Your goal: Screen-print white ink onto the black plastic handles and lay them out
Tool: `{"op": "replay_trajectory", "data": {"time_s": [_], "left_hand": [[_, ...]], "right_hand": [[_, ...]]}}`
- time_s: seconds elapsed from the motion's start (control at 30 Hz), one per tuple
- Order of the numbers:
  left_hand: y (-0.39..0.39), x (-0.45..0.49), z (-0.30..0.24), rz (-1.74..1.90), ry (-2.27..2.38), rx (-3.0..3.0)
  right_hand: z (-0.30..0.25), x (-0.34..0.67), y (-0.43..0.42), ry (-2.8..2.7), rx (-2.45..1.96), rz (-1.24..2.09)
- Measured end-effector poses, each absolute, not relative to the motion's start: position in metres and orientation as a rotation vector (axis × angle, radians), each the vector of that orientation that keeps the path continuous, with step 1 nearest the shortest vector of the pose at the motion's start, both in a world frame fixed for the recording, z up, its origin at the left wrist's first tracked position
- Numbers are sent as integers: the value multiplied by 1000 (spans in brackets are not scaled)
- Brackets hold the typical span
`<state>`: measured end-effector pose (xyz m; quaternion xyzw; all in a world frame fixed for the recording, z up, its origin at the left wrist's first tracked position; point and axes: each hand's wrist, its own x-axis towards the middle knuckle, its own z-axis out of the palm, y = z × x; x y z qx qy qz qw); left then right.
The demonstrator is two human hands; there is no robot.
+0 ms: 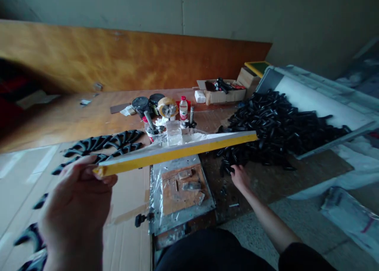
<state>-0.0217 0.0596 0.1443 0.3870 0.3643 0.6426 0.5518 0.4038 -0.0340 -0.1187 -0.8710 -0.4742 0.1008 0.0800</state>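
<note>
My left hand (79,200) is closed around the near left end of a screen-printing frame (177,151), whose edge is yellow below and pale on top. The frame is raised over a small printing bed (189,192) with a brown board and clear blocks on it. At the near edge of a heap of black curved plastic handles (275,125), my right hand (239,178) has its fingers closed on one black handle (227,166); the fingertips are partly hidden. More black handles (94,144) lie in rows on cardboard to the left.
Behind the frame stand a bottle with a red cap (183,108), a roll of tape (167,107) and dark tins (142,105). A cardboard box (225,95) of mixed items is at the back. A grey crate (319,91) lies tipped at the right. A black knob (141,219) juts from the bed's left side.
</note>
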Motion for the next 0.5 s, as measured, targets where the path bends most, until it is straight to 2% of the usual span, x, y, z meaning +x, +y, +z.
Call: {"op": "replay_trajectory", "data": {"time_s": [0.13,0.23,0.4,0.5], "left_hand": [[71,-1,142,1555,841,887],[69,15,149,1475,881,1019],[65,23,156,1468,975,1146],[63,22,153,1418,1029,1236]], "right_hand": [[-113,387,-27,-2061,-2373,351],[-117,384,-15,-2237,-2359,420],[-96,392,7,-2065,-2077,177],[-66,374,18,-1710,-1870,295]]}}
